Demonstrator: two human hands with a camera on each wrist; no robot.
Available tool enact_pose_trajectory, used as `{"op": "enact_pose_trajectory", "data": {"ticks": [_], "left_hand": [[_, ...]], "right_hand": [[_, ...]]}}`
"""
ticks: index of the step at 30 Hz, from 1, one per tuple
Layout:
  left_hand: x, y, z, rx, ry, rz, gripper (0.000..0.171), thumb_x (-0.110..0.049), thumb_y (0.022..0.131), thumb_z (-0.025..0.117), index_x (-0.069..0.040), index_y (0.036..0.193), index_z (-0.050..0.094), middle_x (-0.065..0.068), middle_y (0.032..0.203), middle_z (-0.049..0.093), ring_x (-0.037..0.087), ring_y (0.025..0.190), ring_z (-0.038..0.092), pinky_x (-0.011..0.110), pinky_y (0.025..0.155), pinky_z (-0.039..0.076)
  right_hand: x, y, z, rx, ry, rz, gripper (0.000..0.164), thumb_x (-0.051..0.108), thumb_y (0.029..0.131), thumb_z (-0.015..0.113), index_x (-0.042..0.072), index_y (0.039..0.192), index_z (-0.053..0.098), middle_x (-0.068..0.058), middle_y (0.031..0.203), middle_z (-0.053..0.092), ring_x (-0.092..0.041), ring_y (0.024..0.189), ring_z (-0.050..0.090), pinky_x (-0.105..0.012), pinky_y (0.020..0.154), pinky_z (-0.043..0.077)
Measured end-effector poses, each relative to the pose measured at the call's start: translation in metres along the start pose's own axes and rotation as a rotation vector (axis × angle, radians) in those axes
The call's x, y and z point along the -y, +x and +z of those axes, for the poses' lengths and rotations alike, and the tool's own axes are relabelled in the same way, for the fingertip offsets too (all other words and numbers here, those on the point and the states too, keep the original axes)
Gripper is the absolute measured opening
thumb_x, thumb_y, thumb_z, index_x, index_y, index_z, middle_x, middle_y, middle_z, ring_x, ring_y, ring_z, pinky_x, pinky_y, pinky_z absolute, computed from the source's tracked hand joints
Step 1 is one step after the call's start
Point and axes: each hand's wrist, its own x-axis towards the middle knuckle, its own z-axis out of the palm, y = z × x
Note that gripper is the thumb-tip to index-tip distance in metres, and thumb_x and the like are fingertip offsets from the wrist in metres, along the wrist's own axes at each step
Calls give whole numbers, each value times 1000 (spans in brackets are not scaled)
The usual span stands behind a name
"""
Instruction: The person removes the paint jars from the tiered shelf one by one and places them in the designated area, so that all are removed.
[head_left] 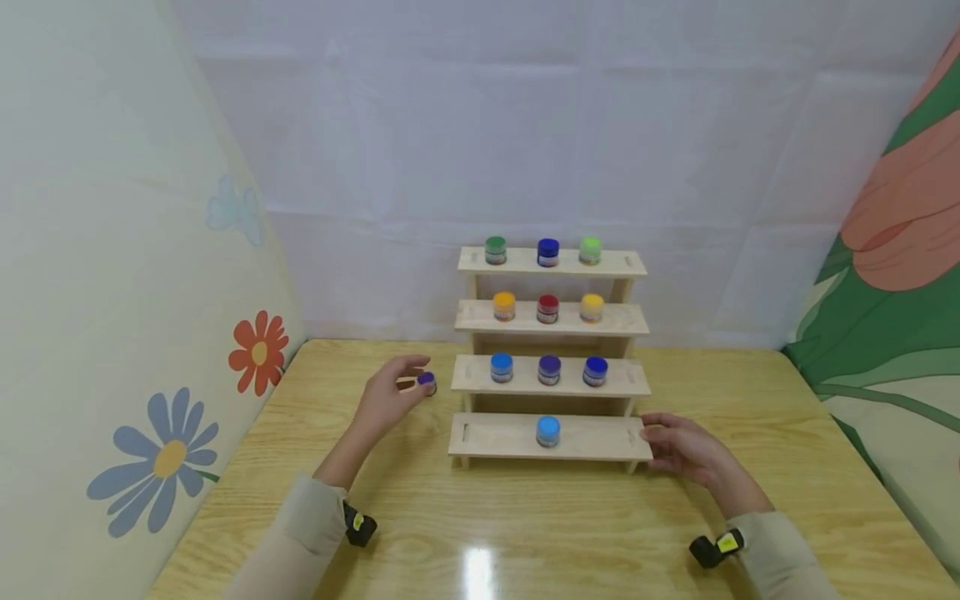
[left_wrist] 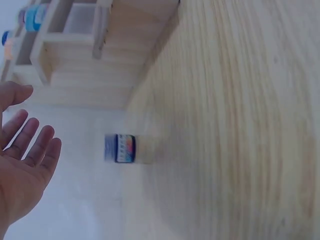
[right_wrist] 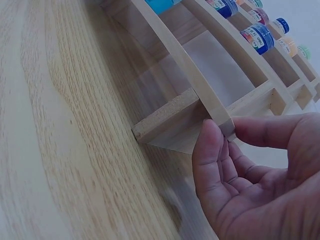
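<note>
A small paint jar with a dark purple lid (head_left: 427,383) stands on the table, left of a stepped wooden display rack (head_left: 498,437). My left hand (head_left: 392,390) is just beside this jar. In the left wrist view the fingers (left_wrist: 31,145) are spread, with a gap between them and the jar (left_wrist: 120,148). At the rack's right end, my right hand (head_left: 686,448) pinches the lowest shelf board between thumb and fingers. The right wrist view shows that grip by the right hand (right_wrist: 255,175) on the board's corner (right_wrist: 225,126).
The upper three tiers carry three jars each, such as a green one (head_left: 495,250), a red one (head_left: 547,308) and a blue one (head_left: 596,371). One light blue jar (head_left: 548,431) sits mid-board on the bottom tier. Behind the wooden table (head_left: 420,533) hangs a white cloth (head_left: 390,150).
</note>
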Motion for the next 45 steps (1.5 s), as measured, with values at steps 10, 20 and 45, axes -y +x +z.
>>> {"op": "enact_pose_trajectory", "data": {"ticks": [10,20,45], "left_hand": [[-32,-23,14,9,-81,124,42,-9,92,75,-1,132,62,18,124,64,39,115,62,54,100,53],[-59,-30,41,97,-54,208,40,-11,89,78,-7,127,66,11,125,67,34,113,64,49,96,57],[-76,-26,104,270,-114,215,43,-13,90,77,-6,130,64,11,130,66,28,118,63,42,100,55]], "right_hand": [[-1,-1,-1,37,4,-10,61,10,101,58,-11,149,28,-1,95,71,-12,83,68,-24,68,60],[0,-1,-1,48,4,-18,62,10,102,57,-11,150,25,-1,96,71,-12,83,68,-24,68,60],[0,-1,-1,29,9,-13,65,11,101,58,-11,152,24,0,95,71,-12,84,68,-24,68,60]]}}
